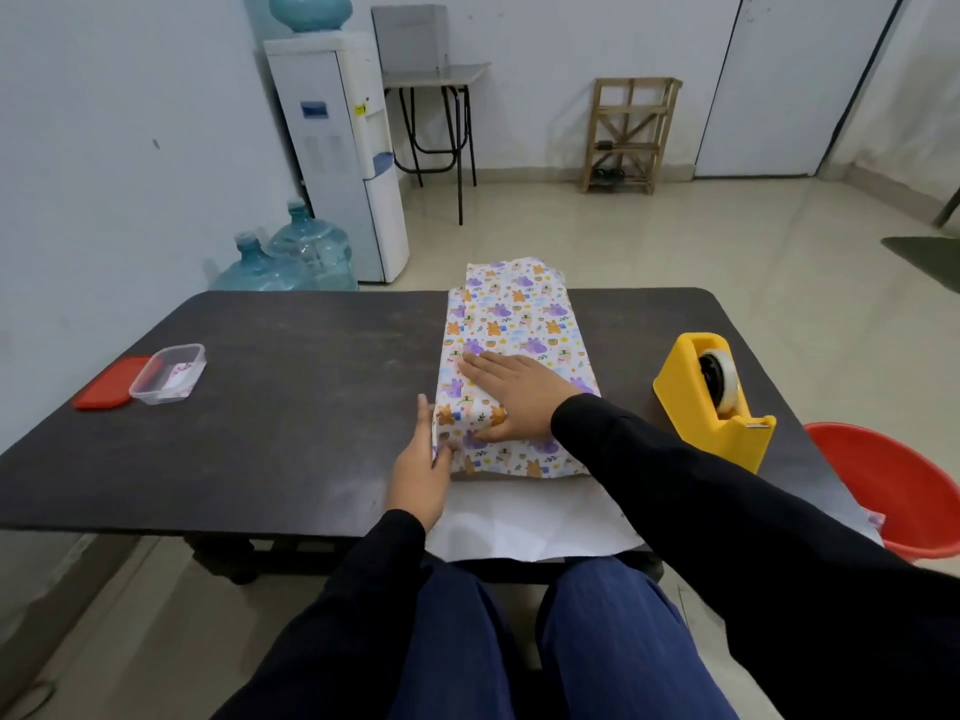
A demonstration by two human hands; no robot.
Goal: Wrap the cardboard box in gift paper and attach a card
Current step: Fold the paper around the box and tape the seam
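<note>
The box [514,324] lies lengthwise in the middle of the dark table [291,407], covered in white gift paper printed with purple and orange animals. My right hand [511,392] lies flat on top of the box near its near end, fingers straight, pressing the paper down. My left hand [422,470] rests against the box's near-left corner, fingers straight along the side fold. The paper's plain white underside [524,522] spreads from the box toward me over the table edge. No cardboard shows.
A yellow tape dispenser [714,397] stands on the table to the right of the box. At the far left sit a clear plastic container [167,374] and its red lid [106,389]. A red tub [893,491] stands off the table's right edge.
</note>
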